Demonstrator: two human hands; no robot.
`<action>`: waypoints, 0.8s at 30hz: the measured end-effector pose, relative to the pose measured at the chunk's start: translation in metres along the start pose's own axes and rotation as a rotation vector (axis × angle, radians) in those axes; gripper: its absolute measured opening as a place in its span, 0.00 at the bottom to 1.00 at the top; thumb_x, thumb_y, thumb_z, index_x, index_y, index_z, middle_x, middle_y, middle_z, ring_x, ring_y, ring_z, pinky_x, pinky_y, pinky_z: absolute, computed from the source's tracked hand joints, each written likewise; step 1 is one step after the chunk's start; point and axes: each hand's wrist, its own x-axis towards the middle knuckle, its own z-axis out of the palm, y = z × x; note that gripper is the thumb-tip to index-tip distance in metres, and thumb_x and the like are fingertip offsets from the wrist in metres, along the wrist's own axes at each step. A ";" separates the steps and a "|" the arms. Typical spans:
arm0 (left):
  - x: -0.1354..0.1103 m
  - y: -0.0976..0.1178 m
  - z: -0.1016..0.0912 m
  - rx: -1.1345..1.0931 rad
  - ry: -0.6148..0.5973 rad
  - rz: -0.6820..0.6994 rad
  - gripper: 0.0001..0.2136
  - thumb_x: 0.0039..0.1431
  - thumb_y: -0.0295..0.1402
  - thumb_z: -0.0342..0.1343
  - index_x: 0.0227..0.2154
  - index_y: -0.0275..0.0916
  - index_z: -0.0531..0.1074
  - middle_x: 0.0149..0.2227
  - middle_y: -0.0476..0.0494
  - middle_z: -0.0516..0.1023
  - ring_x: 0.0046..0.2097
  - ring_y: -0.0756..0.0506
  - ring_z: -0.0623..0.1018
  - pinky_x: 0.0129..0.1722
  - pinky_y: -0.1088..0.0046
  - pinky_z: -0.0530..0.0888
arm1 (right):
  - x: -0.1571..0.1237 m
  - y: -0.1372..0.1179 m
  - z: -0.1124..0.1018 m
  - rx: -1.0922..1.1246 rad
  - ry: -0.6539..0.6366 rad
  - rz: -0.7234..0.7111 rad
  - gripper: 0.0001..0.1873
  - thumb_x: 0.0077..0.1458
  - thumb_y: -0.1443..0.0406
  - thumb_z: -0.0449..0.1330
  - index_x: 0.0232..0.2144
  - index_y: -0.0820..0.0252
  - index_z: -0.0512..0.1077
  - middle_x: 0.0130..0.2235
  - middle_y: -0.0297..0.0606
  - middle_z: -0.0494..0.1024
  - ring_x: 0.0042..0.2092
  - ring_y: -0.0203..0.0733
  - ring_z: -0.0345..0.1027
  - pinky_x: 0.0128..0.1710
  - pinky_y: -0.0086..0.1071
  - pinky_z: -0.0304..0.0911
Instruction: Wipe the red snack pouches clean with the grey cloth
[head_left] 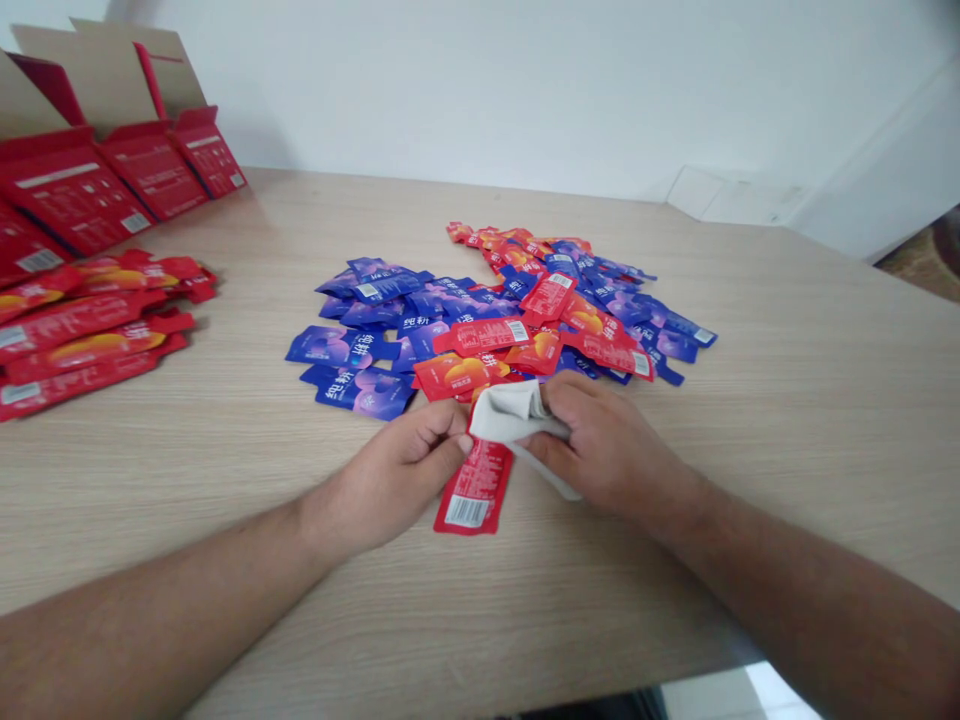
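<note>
The left hand (409,460) is nearly closed, its thumb and bent fingers pinching the side edge of a red pouch (476,485) with a barcode near its lower end. This pouch is at the front middle of the table (420,620), between the two hands. The right hand (611,445) is curled and grips a folded white cloth (506,412), with the thumb below and the fingers above. The cloth covers the upper part of the pouch. Just behind the hands lies a heap of blue and red pouches (480,337). At the left, more red pouches (82,310) lie in front of open red cartons (79,205).
</note>
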 end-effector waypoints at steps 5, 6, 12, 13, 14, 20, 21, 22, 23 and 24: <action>0.000 0.001 0.000 0.009 -0.020 -0.010 0.10 0.68 0.35 0.51 0.30 0.39 0.66 0.30 0.50 0.69 0.34 0.48 0.69 0.35 0.73 0.69 | 0.000 -0.001 -0.001 0.020 -0.019 -0.038 0.10 0.63 0.60 0.62 0.35 0.57 0.65 0.39 0.39 0.73 0.40 0.45 0.68 0.39 0.36 0.63; 0.001 0.002 0.000 0.011 -0.031 -0.003 0.10 0.68 0.35 0.51 0.30 0.39 0.66 0.31 0.50 0.69 0.34 0.48 0.70 0.35 0.72 0.69 | -0.001 -0.003 -0.001 0.040 -0.056 -0.067 0.09 0.62 0.61 0.62 0.36 0.57 0.66 0.39 0.39 0.73 0.40 0.44 0.68 0.40 0.36 0.64; -0.001 0.001 0.001 -0.005 -0.005 -0.009 0.11 0.69 0.36 0.49 0.29 0.39 0.64 0.29 0.51 0.67 0.31 0.50 0.67 0.33 0.74 0.68 | 0.000 0.001 0.001 -0.012 0.055 0.012 0.10 0.64 0.59 0.61 0.35 0.57 0.66 0.38 0.39 0.73 0.39 0.45 0.67 0.38 0.36 0.62; -0.001 0.002 0.001 -0.002 -0.004 -0.012 0.12 0.69 0.36 0.49 0.29 0.39 0.64 0.29 0.51 0.67 0.31 0.50 0.66 0.32 0.74 0.67 | 0.000 0.002 0.001 -0.014 0.067 0.015 0.11 0.64 0.59 0.61 0.35 0.57 0.65 0.37 0.39 0.73 0.39 0.45 0.67 0.38 0.36 0.62; -0.001 0.002 0.001 0.005 -0.009 -0.012 0.11 0.69 0.36 0.49 0.29 0.39 0.64 0.29 0.51 0.67 0.31 0.50 0.67 0.32 0.74 0.68 | 0.000 0.002 0.001 -0.002 0.053 0.001 0.11 0.64 0.59 0.61 0.35 0.57 0.65 0.37 0.39 0.72 0.39 0.45 0.67 0.38 0.36 0.62; 0.002 0.003 0.000 0.015 -0.044 0.017 0.09 0.68 0.34 0.51 0.31 0.38 0.66 0.31 0.50 0.69 0.33 0.49 0.68 0.35 0.73 0.69 | -0.002 -0.002 0.000 0.040 -0.048 -0.058 0.07 0.63 0.62 0.62 0.37 0.57 0.66 0.40 0.39 0.74 0.41 0.45 0.68 0.40 0.35 0.62; 0.002 0.002 0.000 0.014 -0.033 0.016 0.10 0.69 0.34 0.50 0.30 0.38 0.66 0.30 0.50 0.68 0.33 0.49 0.68 0.34 0.73 0.69 | -0.002 -0.001 0.000 0.013 -0.011 -0.028 0.08 0.63 0.62 0.62 0.37 0.57 0.66 0.40 0.39 0.74 0.40 0.45 0.68 0.39 0.35 0.62; 0.001 0.001 0.000 0.013 -0.023 0.013 0.10 0.69 0.34 0.50 0.30 0.39 0.65 0.30 0.51 0.68 0.32 0.49 0.67 0.34 0.73 0.68 | -0.001 0.001 0.000 -0.012 0.026 -0.002 0.08 0.63 0.61 0.62 0.36 0.57 0.66 0.39 0.39 0.73 0.40 0.45 0.68 0.39 0.36 0.61; 0.001 0.001 0.000 0.011 -0.018 0.008 0.11 0.69 0.35 0.49 0.30 0.39 0.65 0.30 0.51 0.68 0.32 0.50 0.67 0.33 0.73 0.68 | -0.001 0.002 0.000 -0.028 0.053 0.012 0.09 0.64 0.60 0.62 0.36 0.57 0.66 0.38 0.39 0.73 0.39 0.45 0.68 0.38 0.36 0.61; 0.001 0.001 0.000 0.007 -0.020 0.004 0.11 0.70 0.35 0.49 0.30 0.39 0.65 0.30 0.51 0.68 0.32 0.50 0.67 0.33 0.73 0.68 | -0.001 0.002 0.000 -0.030 0.061 0.011 0.10 0.64 0.59 0.62 0.36 0.57 0.66 0.38 0.39 0.73 0.39 0.45 0.68 0.38 0.36 0.61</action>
